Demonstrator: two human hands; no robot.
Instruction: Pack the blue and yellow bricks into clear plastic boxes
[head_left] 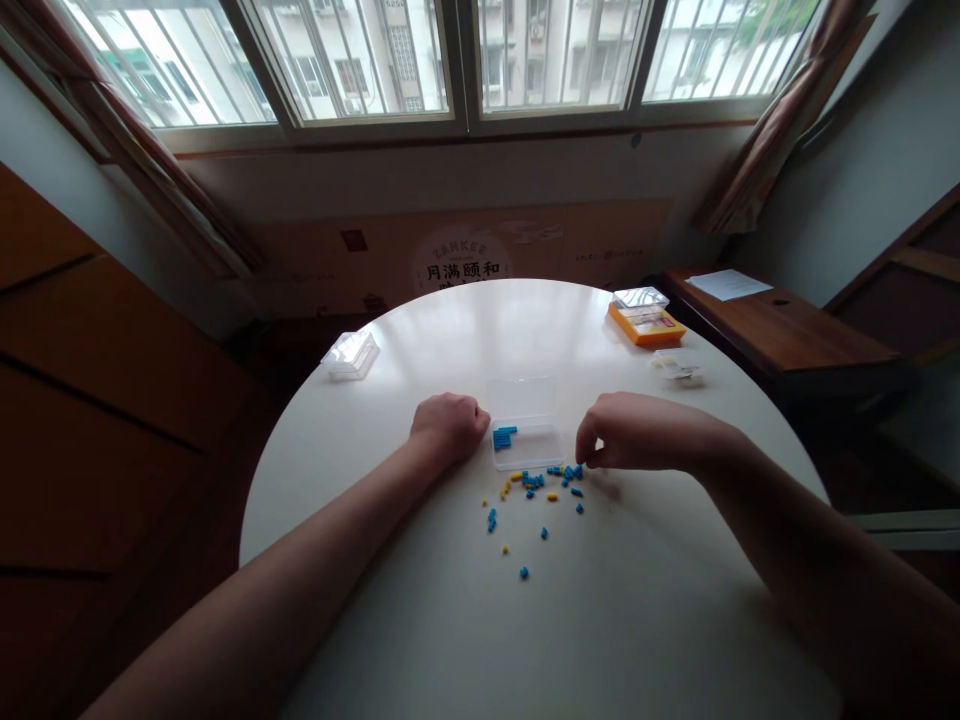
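My left hand [451,425] is curled into a fist on the table, its knuckles close against the left side of a clear plastic box [529,460]. Whatever that fist may hold is hidden. The box's lid [520,396] lies folded back, and a stepped group of blue pieces [502,438] sits inside at the left. At the box's right, my right hand [611,432] is bent down, thumb and finger pinched on a small blue piece [578,471] at the edge of the scatter. Several loose blue pieces [532,481] and yellow pieces [553,497] lie in front of the box.
The round white table [420,630] holds a clear case [351,356] at the far left. An orange box [646,325] and another clear case [678,367] stand at the far right. A brown wooden desk [810,325] with a paper sheet [729,284] is beyond.
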